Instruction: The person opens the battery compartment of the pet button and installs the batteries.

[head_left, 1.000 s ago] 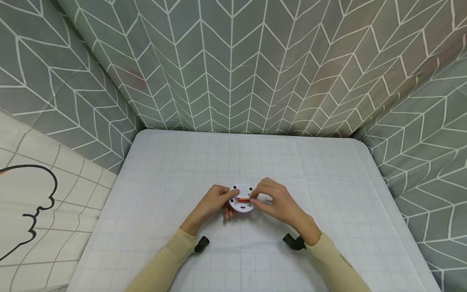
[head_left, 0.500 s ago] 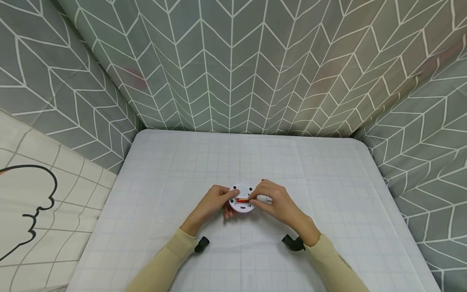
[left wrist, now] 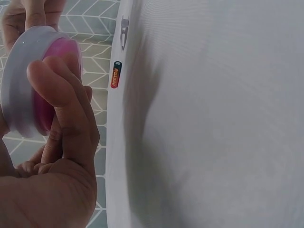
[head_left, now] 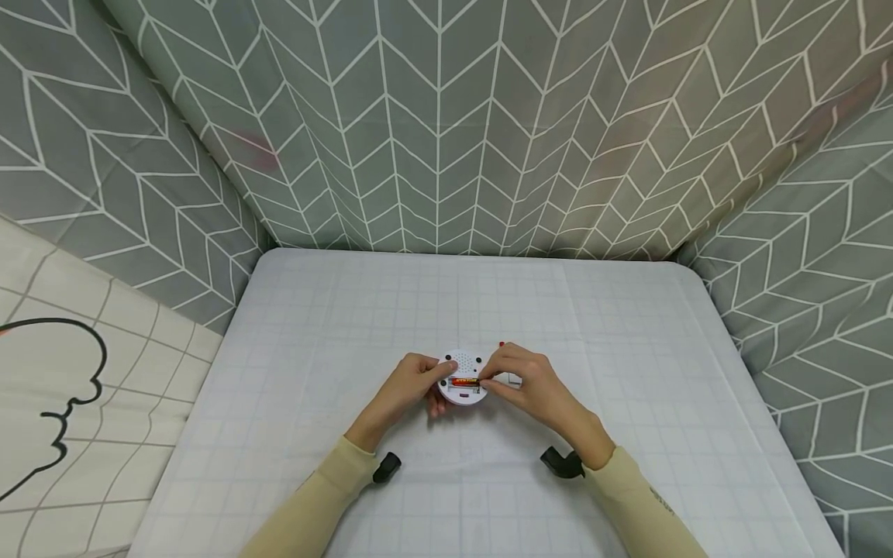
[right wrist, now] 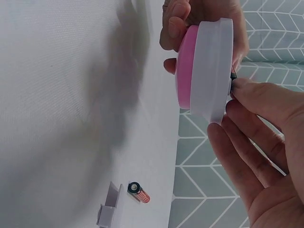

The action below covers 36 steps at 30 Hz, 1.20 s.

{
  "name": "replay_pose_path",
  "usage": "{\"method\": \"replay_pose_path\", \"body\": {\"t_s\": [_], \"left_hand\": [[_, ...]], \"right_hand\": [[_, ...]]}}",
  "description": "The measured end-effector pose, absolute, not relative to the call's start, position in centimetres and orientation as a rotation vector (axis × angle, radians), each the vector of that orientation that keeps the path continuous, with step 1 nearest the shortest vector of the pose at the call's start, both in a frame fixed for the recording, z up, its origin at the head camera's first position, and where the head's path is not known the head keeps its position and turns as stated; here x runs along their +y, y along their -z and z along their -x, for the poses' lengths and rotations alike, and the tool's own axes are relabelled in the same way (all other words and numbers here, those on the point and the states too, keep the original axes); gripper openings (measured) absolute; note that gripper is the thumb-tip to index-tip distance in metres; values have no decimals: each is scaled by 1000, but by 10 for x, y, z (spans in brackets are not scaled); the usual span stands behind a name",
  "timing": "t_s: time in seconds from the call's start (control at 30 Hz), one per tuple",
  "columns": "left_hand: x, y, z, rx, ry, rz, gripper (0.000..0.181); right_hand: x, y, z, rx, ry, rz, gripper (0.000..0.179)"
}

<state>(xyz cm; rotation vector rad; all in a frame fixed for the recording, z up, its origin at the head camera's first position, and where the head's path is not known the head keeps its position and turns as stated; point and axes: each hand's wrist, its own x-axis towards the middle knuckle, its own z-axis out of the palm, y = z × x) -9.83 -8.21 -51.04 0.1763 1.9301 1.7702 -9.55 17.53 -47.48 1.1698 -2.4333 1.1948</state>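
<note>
While the battery (head_left: 463,382) lies along the slot (head_left: 462,390) of the round device (head_left: 463,360), held above the counter (head_left: 446,302) by my left hand (head_left: 412,380), my right hand (head_left: 522,377) pinches the battery's end between its fingers. I judge that I am seating it, so next a firm push is needed; a second battery (right wrist: 139,193) and a white piece (right wrist: 110,205) lie below.

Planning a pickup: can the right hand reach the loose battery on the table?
Probably yes: the loose battery lies uncovered beyond the right hand, though that hand is busy at the round device.
</note>
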Motion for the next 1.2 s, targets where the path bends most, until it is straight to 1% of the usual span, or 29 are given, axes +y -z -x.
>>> {"method": "replay_pose_path", "body": {"t_s": [0.33,0.5,0.57,0.67,1.07,1.2], "left_hand": [[-80,509,97,1918,-1779,-156,43],[-81,512,97,1905,-1790,-156,44],[-81,513,97,1898,-1797,-157,44],[-81,513,97,1895,-1804,-159,44],[-80,512,97,1905,-1804,-161,45],[-79,511,98,1906,-1797,-176,44]], "right_hand": [[174,476,93,-2448,-1187,-1168,16],[173,477,94,-2436,-1190,-1171,1],[173,476,94,-2441,-1196,-1168,4],[173,475,94,-2454,-1204,-1161,2],[170,475,93,-2445,-1183,-1130,16],[169,475,93,-2453,-1178,-1140,10]]}}
